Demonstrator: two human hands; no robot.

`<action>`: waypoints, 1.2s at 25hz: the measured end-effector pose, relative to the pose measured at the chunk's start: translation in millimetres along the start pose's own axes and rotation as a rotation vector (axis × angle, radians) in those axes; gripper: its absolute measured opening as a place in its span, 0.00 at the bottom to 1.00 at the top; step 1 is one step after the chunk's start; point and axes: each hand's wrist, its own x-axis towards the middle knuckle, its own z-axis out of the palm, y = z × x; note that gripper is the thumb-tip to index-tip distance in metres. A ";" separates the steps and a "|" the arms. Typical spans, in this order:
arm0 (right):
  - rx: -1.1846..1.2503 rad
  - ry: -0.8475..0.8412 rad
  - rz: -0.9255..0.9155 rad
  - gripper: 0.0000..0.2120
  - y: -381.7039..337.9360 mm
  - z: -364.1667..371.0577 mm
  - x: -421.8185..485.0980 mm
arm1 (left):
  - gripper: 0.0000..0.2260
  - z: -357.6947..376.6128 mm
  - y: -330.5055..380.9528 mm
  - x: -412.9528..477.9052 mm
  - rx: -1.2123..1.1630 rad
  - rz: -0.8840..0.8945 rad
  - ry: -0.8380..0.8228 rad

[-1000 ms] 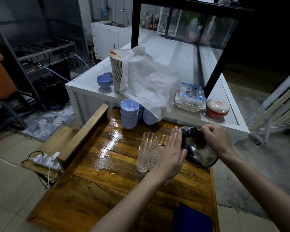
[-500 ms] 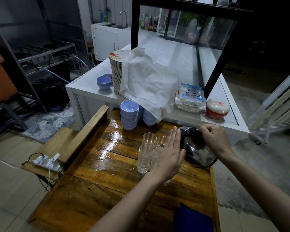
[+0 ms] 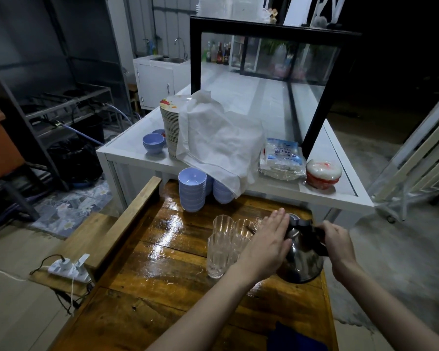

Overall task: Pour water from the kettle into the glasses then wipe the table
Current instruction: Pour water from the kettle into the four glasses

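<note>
Steel kettle (image 3: 300, 259) handle in right hand (image 3: 337, 243), left hand (image 3: 265, 245) seemingly flat against side

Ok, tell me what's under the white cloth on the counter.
The white cloth drapes over a tall stack of plates, visible at its left. Whatever else sits beneath is covered.

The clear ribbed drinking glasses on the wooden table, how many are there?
4: clustered left of the steel kettle: back left, back right, front left, front right. The left hand may hide more.
</note>
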 end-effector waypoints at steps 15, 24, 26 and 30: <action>-0.236 0.035 -0.092 0.17 -13.0 -10.7 38.9 | 0.27 16.8 -8.5 27.3 -0.082 -0.057 -0.079; -0.431 -0.010 -0.219 0.19 -23.4 -2.6 55.9 | 0.28 26.8 -11.8 26.5 -0.153 -0.145 -0.040; -0.454 -0.028 -0.244 0.18 -25.5 -1.4 56.1 | 0.29 30.0 -13.9 26.5 -0.157 -0.157 -0.033; -0.496 -0.045 -0.302 0.15 -35.1 1.4 57.5 | 0.29 32.0 -15.8 28.5 -0.206 -0.191 -0.017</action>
